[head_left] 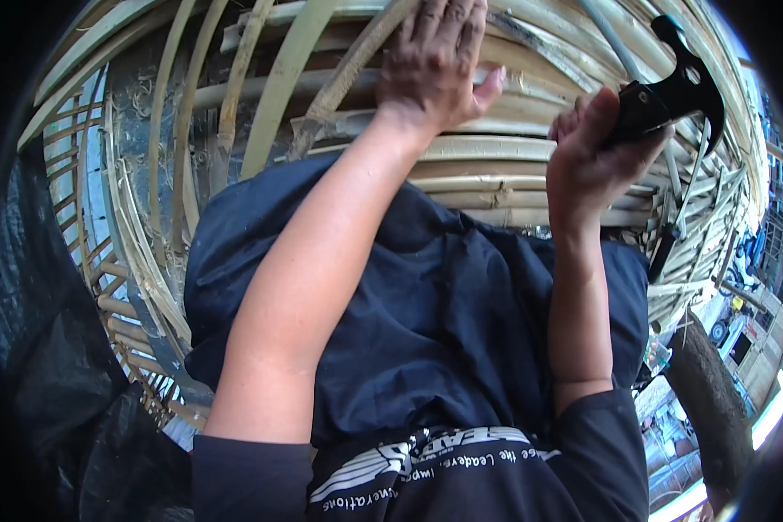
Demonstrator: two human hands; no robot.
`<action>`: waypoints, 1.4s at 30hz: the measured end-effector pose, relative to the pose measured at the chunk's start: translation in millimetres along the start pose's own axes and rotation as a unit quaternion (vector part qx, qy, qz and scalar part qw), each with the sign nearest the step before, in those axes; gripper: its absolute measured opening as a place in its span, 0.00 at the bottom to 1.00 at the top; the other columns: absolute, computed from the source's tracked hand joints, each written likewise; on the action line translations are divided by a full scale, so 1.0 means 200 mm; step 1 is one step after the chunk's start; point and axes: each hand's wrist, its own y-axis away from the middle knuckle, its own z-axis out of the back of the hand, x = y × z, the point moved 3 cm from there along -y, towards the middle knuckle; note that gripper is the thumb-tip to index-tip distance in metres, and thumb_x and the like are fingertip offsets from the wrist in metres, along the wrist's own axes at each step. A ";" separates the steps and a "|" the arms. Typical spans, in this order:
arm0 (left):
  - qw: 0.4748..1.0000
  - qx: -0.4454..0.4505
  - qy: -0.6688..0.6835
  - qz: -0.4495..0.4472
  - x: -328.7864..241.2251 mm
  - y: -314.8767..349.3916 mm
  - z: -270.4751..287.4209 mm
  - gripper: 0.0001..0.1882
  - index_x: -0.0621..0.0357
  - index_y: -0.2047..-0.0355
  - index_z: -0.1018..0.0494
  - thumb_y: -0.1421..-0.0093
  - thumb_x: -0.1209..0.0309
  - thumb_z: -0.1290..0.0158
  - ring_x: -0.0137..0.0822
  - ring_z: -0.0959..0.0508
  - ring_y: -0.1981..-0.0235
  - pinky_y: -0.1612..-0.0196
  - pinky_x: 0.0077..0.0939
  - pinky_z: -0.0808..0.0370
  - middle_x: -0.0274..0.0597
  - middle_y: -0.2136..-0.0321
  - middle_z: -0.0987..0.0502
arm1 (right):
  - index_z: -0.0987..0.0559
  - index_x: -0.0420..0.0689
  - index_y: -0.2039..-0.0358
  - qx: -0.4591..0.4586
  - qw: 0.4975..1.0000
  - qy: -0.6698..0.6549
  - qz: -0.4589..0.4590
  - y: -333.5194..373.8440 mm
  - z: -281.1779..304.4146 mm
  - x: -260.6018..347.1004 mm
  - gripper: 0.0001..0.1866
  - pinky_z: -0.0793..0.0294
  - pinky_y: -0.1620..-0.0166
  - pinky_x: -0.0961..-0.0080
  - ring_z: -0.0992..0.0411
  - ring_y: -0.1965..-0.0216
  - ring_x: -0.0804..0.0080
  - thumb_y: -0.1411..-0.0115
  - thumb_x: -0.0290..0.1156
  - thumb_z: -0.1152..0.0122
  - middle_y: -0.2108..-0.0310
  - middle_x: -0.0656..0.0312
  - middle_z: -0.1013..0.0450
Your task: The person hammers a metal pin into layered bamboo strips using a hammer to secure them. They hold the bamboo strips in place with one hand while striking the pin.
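Observation:
My left hand [433, 74] lies palm down on pale bamboo strips [487, 150] near the top of the view. Its fingers stretch away from me and its thumb sticks out to the right; the fingertips reach the frame's edge. Off to the right, my right hand [587, 170] is closed round the dark handle of a black claw hammer [689, 83]. The hammer's head is raised above the bamboo, apart from it. One split bamboo strip [356, 65] runs slantwise just left of my left hand.
Several upright bamboo strips [282, 83] cross the slats at the left. Dark cloth [461, 296] covers my lap. A thin object with a black end [667, 248] hangs below the hammer. Black sheeting [47, 304] lies far left, and a tree trunk [709, 391] stands lower right.

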 end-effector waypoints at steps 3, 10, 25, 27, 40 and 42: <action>1.000 -0.006 -0.003 0.002 -0.01 0.03 0.02 0.49 0.66 0.30 0.43 0.47 0.54 0.39 0.51 0.47 0.25 0.25 0.48 0.48 0.57 0.28 0.43 | 0.24 0.38 0.62 0.155 0.984 0.078 0.037 -0.01 -0.09 0.00 0.09 0.30 0.75 0.69 0.28 0.79 0.70 0.30 0.31 0.39 0.77 0.58 0.26; 1.000 -0.010 -0.024 -0.001 0.00 0.03 0.03 0.48 0.65 0.30 0.42 0.46 0.53 0.40 0.52 0.46 0.25 0.26 0.49 0.47 0.56 0.28 0.43 | 0.28 0.37 0.57 0.197 0.979 0.049 -0.014 0.00 -0.09 0.02 0.12 0.26 0.68 0.54 0.25 0.67 0.31 0.32 0.31 0.39 0.73 0.38 0.24; 1.000 -0.022 0.003 -0.002 0.01 0.00 0.01 0.46 0.65 0.30 0.42 0.44 0.55 0.42 0.54 0.45 0.26 0.26 0.50 0.45 0.56 0.28 0.43 | 0.29 0.38 0.56 0.150 0.982 0.111 0.008 -0.02 -0.06 0.04 0.13 0.26 0.71 0.60 0.22 0.73 0.43 0.32 0.33 0.38 0.75 0.41 0.24; 1.000 -0.004 0.016 0.008 -0.02 0.01 0.00 0.47 0.66 0.30 0.43 0.45 0.54 0.41 0.54 0.45 0.26 0.27 0.50 0.44 0.57 0.28 0.43 | 0.29 0.38 0.55 0.093 0.994 0.054 0.000 -0.01 -0.05 0.03 0.14 0.25 0.70 0.58 0.22 0.72 0.41 0.31 0.34 0.39 0.73 0.41 0.24; 0.992 -0.044 -0.116 -0.029 0.01 -0.01 0.00 0.48 0.66 0.29 0.45 0.45 0.54 0.42 0.53 0.47 0.25 0.25 0.50 0.48 0.58 0.27 0.45 | 0.28 0.37 0.57 0.100 0.991 0.057 -0.063 0.06 -0.02 0.04 0.11 0.26 0.71 0.64 0.24 0.77 0.53 0.30 0.32 0.41 0.75 0.46 0.23; 1.000 -0.013 -0.002 0.001 -0.01 0.01 0.00 0.49 0.66 0.29 0.45 0.45 0.54 0.42 0.52 0.47 0.25 0.24 0.50 0.49 0.58 0.27 0.45 | 0.28 0.37 0.57 0.048 0.998 0.014 -0.036 0.06 -0.05 0.01 0.11 0.26 0.72 0.65 0.24 0.78 0.54 0.30 0.32 0.40 0.77 0.50 0.24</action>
